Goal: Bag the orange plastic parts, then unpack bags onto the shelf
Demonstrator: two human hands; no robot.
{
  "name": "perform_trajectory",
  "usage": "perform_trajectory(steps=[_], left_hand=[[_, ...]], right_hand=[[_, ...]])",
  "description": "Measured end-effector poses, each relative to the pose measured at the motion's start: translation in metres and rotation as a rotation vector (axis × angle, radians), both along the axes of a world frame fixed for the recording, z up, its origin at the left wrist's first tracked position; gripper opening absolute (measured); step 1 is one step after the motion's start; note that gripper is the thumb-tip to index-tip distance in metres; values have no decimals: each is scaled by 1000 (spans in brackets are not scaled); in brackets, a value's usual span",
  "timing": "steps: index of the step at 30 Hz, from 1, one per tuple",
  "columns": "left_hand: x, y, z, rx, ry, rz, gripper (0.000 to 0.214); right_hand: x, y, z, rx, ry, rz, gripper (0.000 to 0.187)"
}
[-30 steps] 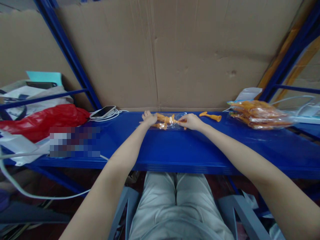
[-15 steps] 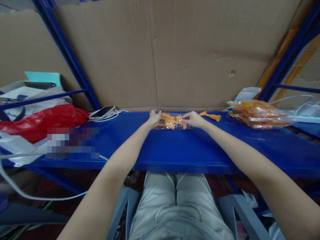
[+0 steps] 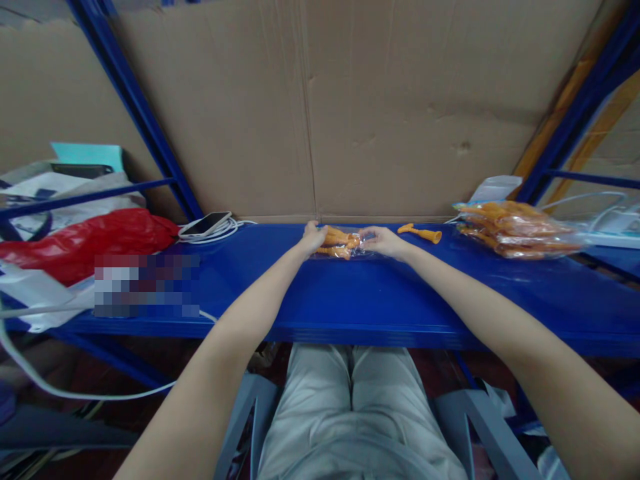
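Note:
A small clear plastic bag with orange plastic pieces (image 3: 339, 244) lies on the blue shelf (image 3: 350, 300) near its back edge. My left hand (image 3: 313, 237) is closed on the bag's left end. My right hand (image 3: 377, 241) pinches its right end. The two hands sit close together with the bag bunched between them. One loose orange piece (image 3: 421, 232) lies on the shelf just right of my right hand.
A pile of filled bags of orange pieces (image 3: 515, 229) sits at the right. A phone with a white cable (image 3: 207, 224) lies at the back left, beside a red bag (image 3: 85, 240). Cardboard (image 3: 350, 113) walls the back. My knees show below the shelf's front edge.
My hands have drawn closer together, the left one moving right. The bag, first stretched flat between them, is now bunched shorter.

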State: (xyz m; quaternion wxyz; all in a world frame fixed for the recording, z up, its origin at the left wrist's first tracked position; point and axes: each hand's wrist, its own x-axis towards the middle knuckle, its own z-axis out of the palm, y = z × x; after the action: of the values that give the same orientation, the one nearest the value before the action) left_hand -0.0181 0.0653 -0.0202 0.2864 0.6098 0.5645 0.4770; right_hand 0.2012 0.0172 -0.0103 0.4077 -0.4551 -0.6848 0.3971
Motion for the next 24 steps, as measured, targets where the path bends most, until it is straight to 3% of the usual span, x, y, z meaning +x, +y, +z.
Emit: perform_trajectory(steps=[5,11,18,24], left_hand=[[4,-8,7,-53,-8,51,38],[4,-11,11,-60,-13,73,35],[3,-13,14,-61,3,59,34],[3,-12,13,-39,12,67,32]], right_hand=[[-4,0,-1,22,-28,-73,23],[3,-3,3,17,-50,2,16],[9,-8,6,-90,-16,106,19],[10,-9,6,-92,-30,131,20]])
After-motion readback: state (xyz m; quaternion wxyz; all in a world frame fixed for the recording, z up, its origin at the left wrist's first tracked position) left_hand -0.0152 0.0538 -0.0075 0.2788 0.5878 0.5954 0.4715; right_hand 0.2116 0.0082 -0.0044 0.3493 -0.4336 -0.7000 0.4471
